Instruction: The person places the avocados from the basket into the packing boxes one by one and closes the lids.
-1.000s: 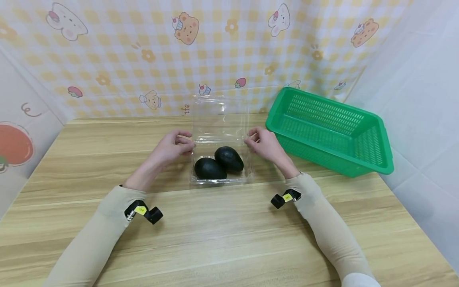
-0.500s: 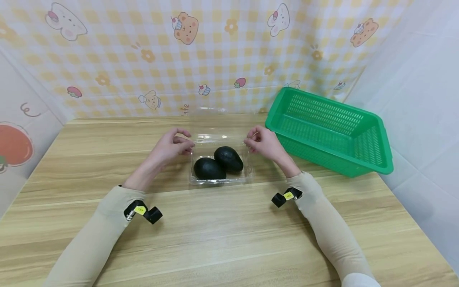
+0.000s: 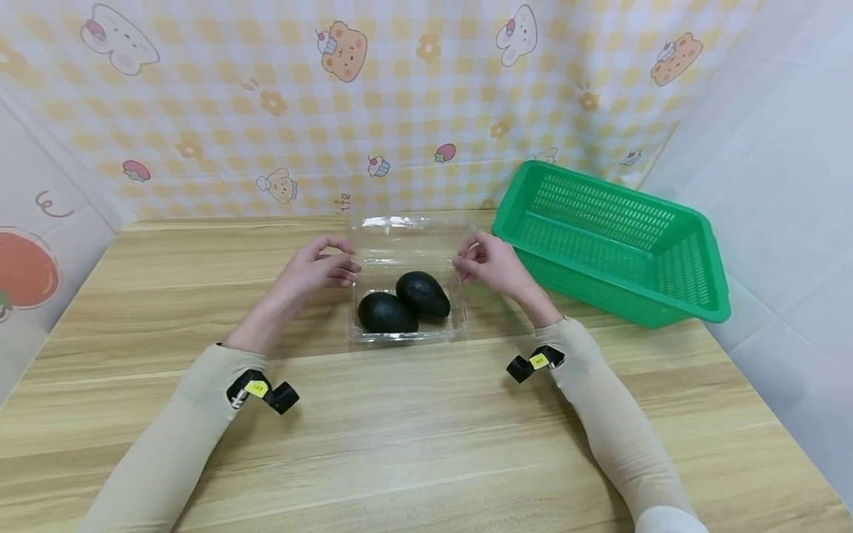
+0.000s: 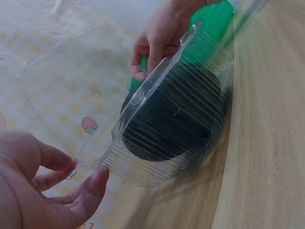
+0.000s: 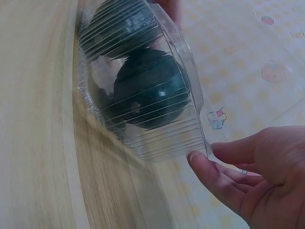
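A clear plastic clamshell box [image 3: 409,337] sits on the table with its hinged lid [image 3: 412,240] raised at the back. Two dark avocados [image 3: 386,314] lie side by side in the base, seen through the ribbed wall in both wrist views. My left hand [image 3: 318,266] pinches the box's left back corner near the hinge; the thumb [image 4: 99,179] touches the rim in the left wrist view. At the right back corner, my right hand [image 3: 489,263] pinches the rim between thumb [image 5: 202,167] and forefinger. Part of each hand's other fingers is hidden.
A green slotted plastic basket [image 3: 600,244] stands at the right, close to my right hand. Behind the wooden table [image 3: 400,429] hangs a yellow checked cloth [image 3: 226,118] with cartoon prints. White sheeting covers both sides.
The lid's upper edge has come down in the head view, so the lid is tilted further from where it stood. Both hands have stayed almost in place at the hinge corners; the avocados have not moved.
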A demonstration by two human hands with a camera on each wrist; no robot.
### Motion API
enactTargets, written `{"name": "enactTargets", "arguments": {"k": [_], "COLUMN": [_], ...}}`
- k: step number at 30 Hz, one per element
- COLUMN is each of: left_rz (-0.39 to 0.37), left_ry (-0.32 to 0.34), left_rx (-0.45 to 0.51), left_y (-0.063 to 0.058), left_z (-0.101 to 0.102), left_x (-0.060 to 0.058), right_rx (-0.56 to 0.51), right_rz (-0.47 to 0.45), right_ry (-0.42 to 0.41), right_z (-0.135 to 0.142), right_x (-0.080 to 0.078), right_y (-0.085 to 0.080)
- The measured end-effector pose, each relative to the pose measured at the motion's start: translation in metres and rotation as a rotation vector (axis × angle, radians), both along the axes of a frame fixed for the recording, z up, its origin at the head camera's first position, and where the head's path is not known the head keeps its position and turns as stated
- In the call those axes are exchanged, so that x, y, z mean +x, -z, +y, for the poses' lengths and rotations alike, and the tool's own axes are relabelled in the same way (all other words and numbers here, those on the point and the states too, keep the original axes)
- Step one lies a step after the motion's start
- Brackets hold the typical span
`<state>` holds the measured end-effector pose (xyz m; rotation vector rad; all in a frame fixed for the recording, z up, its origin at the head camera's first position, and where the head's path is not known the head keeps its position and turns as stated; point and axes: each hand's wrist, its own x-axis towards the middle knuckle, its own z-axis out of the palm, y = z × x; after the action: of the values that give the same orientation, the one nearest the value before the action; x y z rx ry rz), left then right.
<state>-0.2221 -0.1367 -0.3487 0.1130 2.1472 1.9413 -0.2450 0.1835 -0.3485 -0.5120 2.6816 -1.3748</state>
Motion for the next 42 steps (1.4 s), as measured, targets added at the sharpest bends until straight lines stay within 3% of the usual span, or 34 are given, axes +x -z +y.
{"name": "enactTargets", "arguments": {"k": [8,15,19,32,38,42], "left_rz": [-0.027,-0.023,-0.022,-0.038,-0.05,-0.04], "left_ry": [0.019,0.017,0.013,0.032,0.03,0.044], "left_rx": [0.017,0.047,0.052,0.051,0.0,-0.035], "left_y": [-0.0035,-0.0049,-0.0053,-0.0044,-0.0034,-0.0015], "left_z": [-0.0016,-0.0041,-0.0052,-0.0078,-0.0102,-0.0099], "left_x": [-0.0005,0.0017,0.0022,-0.0009,-0.0027,-0.004], "right_rx": [-0.069,-0.21,-0.258,-0.281,-0.162,-0.141], "right_rz": [-0.072,-0.203,-0.227,-0.252,-0.187,-0.16], "right_ry": [-0.042,-0.063,-0.055,-0.068,-0.041,-0.053], "right_z": [0.0039,0.0054,0.0037,0.0047,0.007,0.0074], "right_x": [-0.0006,-0.0003,0.0003,0.0012,0.0018,0.0002], "right_y": [-0.0013,-0.0032,-0.0041,-0.0066,-0.0071,-0.0034]}}
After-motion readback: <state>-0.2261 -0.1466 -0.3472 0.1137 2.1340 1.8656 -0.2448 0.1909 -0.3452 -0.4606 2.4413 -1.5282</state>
